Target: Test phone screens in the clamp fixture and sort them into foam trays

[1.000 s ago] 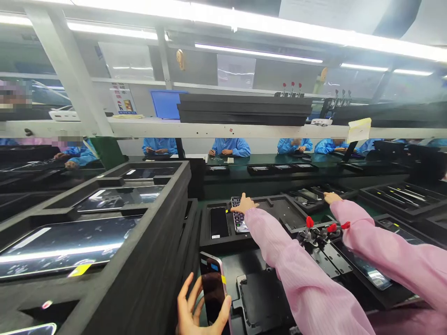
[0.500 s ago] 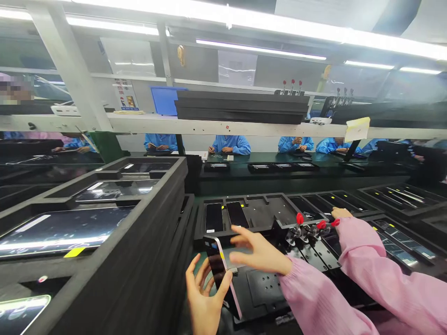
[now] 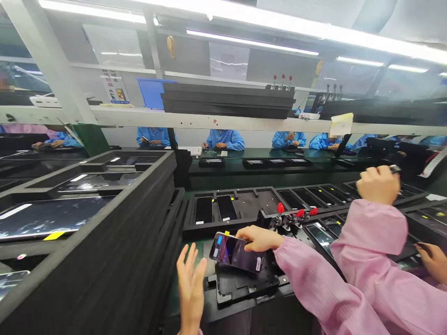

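Observation:
My right hand, in a pink sleeve, grips a smartphone by its upper long edge. The phone is tilted with its lit screen toward me, and a yellow tab sticks out at its top edge. Below it sits a black fixture plate, partly covered by the phone. To the left of the phone my left hand is raised, fingers apart, with nothing in it. Behind, a black foam tray holds two dark phones at its left end.
At left rises a tall stack of black foam trays with phones. Red-tipped toggle clamps stand right of my right hand. A co-worker's pink-sleeved hand is raised at right; another person's hand is below it. A shelf crosses ahead.
The phone has passed from my left hand to my right and turned from steep to nearly crosswise. My left hand has let go and spread. The co-worker's hand has risen to the right.

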The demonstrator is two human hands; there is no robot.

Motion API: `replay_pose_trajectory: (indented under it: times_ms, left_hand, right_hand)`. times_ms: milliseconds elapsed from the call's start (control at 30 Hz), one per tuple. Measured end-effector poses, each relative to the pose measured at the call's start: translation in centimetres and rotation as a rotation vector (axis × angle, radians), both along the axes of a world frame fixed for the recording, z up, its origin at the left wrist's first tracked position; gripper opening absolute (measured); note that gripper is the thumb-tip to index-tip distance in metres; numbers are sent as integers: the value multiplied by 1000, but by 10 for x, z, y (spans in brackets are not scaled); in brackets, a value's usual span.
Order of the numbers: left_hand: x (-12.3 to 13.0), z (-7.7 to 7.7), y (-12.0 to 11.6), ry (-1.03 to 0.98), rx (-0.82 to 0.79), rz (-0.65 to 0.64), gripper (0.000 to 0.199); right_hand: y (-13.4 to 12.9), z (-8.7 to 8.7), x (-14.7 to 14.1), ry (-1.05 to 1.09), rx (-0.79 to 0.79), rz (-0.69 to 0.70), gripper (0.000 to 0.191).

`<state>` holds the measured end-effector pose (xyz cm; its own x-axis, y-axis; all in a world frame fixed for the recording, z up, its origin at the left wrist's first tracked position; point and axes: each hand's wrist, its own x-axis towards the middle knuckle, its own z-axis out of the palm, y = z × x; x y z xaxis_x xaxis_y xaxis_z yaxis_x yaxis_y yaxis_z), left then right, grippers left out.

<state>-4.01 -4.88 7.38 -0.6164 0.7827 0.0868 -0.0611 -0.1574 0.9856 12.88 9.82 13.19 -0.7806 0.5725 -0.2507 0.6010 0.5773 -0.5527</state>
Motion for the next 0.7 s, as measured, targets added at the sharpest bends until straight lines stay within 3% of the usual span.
replay_pose_trajectory:
  times_ms: [67,167,333,433,533,700]
  left_hand:
    - [-16,-9,-6,157,-4,-108,61]
    - [-32,-20,-10,459,-72,-354,84]
    - [-33,-34,-2,723,-134,-592,100]
    - [-30,-42,5,776,-146,-669,105]
    - [-29,-49,9,806,-146,-686,103]
    - [-30,-51,7,800,-82,-657,84]
  right_hand:
    - [7,-7,0,-74,-9,52,40]
    - [16,-20,-3,-150,-26,121,46]
    - [23,-40,-2,-196,-10,135,46]
    - [16,-48,0,-197,35,86,42]
    - [1,-51,1,-173,170,-47,48]
    - [-23,-51,5,-68,370,-222,65]
